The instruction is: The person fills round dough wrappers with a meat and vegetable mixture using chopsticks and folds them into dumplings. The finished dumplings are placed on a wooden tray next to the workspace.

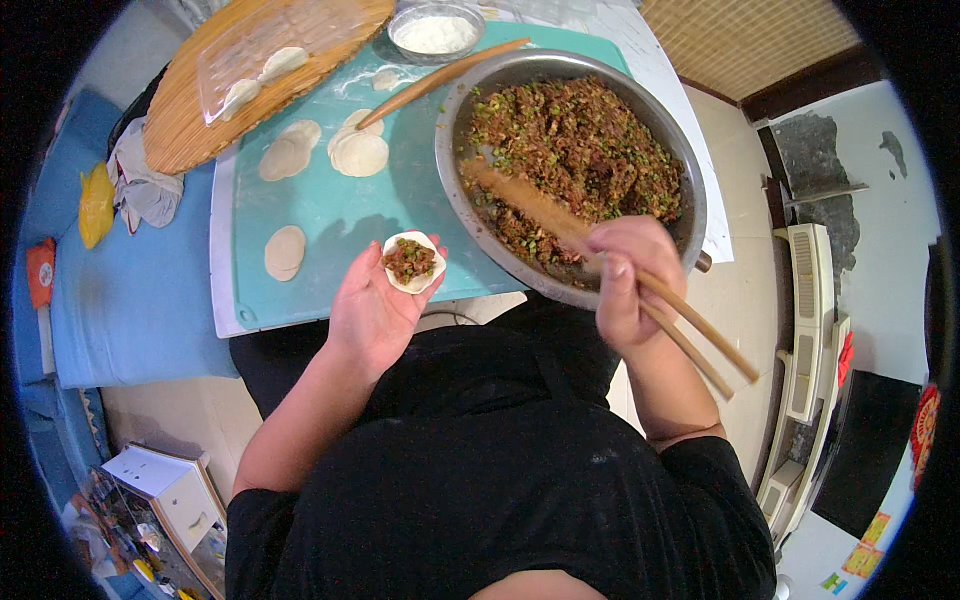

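Note:
My left hand (379, 311) is palm up and holds a round dumpling wrapper (409, 287) with a mound of meat and green vegetable filling (410, 260) on it. My right hand (637, 277) grips a pair of wooden chopsticks (697, 326) over the near side of a large metal bowl (448, 169). Their tips are blurred, over the left part of the bowl. Brown filling flecked with green (585, 150) fills most of this bowl. Left of it, stacks of flat wrappers (360, 154), (289, 150) and a smaller stack of wrappers (285, 253) lie on a teal mat (300, 202).
A wooden rolling pin (442, 81) lies slanted, one tip on the wrappers. Behind it stands a bowl of white flour (433, 34). At upper left, a round woven tray (176, 139) carries a clear plastic tray (214, 82) with two dumplings (262, 79). A blue sofa (142, 300) borders the table.

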